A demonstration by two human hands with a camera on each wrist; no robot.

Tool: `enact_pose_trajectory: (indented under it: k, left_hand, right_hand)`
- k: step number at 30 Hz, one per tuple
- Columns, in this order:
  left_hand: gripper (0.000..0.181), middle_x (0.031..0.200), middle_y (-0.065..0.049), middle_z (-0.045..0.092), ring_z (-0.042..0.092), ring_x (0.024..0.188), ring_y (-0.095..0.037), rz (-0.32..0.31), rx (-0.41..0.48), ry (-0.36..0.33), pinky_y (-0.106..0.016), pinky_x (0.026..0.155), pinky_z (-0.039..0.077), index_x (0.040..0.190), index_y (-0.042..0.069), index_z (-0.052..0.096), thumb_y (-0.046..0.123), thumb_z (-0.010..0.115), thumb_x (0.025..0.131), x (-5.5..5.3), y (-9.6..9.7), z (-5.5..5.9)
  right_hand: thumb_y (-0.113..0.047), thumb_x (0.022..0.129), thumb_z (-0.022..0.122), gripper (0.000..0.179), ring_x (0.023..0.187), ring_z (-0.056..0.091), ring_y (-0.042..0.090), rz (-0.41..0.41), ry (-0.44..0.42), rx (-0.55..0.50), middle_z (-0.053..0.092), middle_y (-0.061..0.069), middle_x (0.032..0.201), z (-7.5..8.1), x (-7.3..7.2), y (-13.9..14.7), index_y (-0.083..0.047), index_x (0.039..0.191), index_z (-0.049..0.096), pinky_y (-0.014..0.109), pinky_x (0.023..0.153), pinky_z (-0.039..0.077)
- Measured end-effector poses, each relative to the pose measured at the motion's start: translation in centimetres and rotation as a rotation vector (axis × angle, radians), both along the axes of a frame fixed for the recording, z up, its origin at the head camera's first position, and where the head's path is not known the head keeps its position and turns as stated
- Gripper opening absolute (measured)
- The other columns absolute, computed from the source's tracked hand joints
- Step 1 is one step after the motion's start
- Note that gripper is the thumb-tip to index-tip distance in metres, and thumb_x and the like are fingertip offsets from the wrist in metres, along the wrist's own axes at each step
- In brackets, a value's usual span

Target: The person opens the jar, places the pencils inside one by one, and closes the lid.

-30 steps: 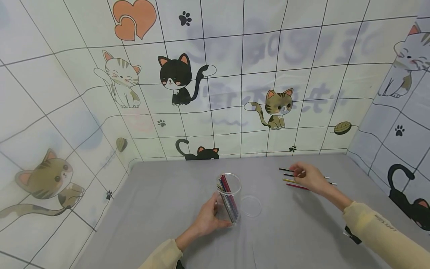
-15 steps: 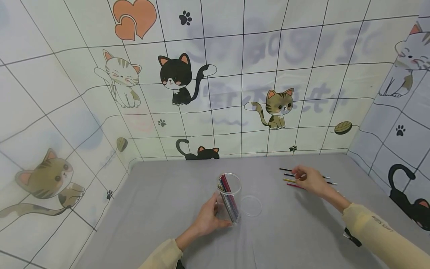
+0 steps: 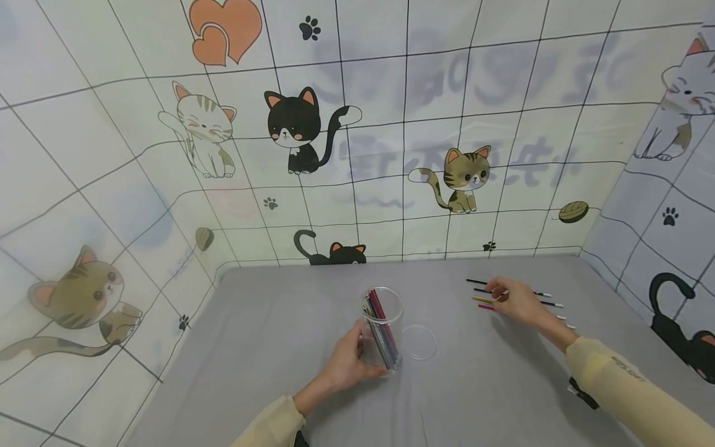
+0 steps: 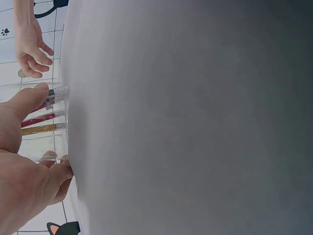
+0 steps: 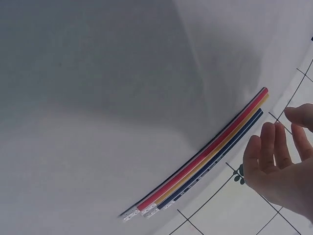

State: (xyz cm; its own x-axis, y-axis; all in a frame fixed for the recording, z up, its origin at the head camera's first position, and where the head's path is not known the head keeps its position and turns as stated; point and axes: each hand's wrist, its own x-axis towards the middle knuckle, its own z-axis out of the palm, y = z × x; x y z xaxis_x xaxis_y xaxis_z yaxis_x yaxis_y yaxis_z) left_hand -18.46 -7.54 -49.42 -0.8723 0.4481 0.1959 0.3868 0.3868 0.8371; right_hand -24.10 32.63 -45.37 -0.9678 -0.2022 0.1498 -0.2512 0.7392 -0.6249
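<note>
My left hand (image 3: 347,360) grips a clear plastic cup (image 3: 398,329) near its base, thumb on one side and fingers on the other. Several colored pencils (image 3: 383,332) lean inside it; red and yellow ones (image 4: 44,128) show through the wall in the left wrist view. To the right, my right hand (image 3: 516,301) hovers over a row of loose pencils: black (image 3: 476,281), dark blue, yellow (image 3: 481,299) and red (image 3: 485,307), with white ends. In the right wrist view its loosely bent fingers (image 5: 268,147) stand apart from the pencils (image 5: 200,159), holding nothing.
A clear round lid (image 3: 435,341) lies flat on the grey tabletop (image 3: 279,335), just right of the cup. Cloth walls (image 3: 380,217) with printed cats surround the table at the back and sides. A dark object (image 3: 583,394) shows under the right sleeve.
My right hand has shifted slightly nearer, from the far pencils toward the yellow and red ones. White ends of the nearer pencils now show past the wrist. The left hand and cup stay put.
</note>
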Motion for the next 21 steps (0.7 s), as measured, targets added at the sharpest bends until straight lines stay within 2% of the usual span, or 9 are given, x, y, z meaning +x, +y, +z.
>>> enact_pose_trajectory:
  k: [14, 21]
  left_hand:
    - [0.099, 0.14, -0.02, 0.05, 0.05, 0.128, -0.04, -0.002, 0.008, -0.011, -0.045, 0.104, 0.043, 0.148, 0.005, 0.035, 0.009, 0.093, 0.068, 0.01, 0.01, -0.03]
    - [0.097, 0.139, -0.019, 0.051, 0.051, 0.127, -0.038, 0.0, 0.009, -0.008, -0.045, 0.105, 0.043, 0.147, 0.006, 0.036, 0.008, 0.093, 0.068, -0.02, 0.07, 0.02]
  right_hand:
    - [0.012, 0.079, 0.065, 0.032, 0.088, 0.061, 0.036, 0.017, 0.005, 0.035, 0.061, 0.025, 0.099, -0.44, -0.61, -0.24, 0.009, 0.111, 0.06, 0.037, 0.064, 0.051]
    - [0.012, 0.08, 0.065, 0.031, 0.088, 0.062, 0.038, 0.026, -0.008, 0.028, 0.06, 0.026, 0.099, -0.41, -0.69, -0.32, 0.009, 0.11, 0.06, 0.041, 0.065, 0.053]
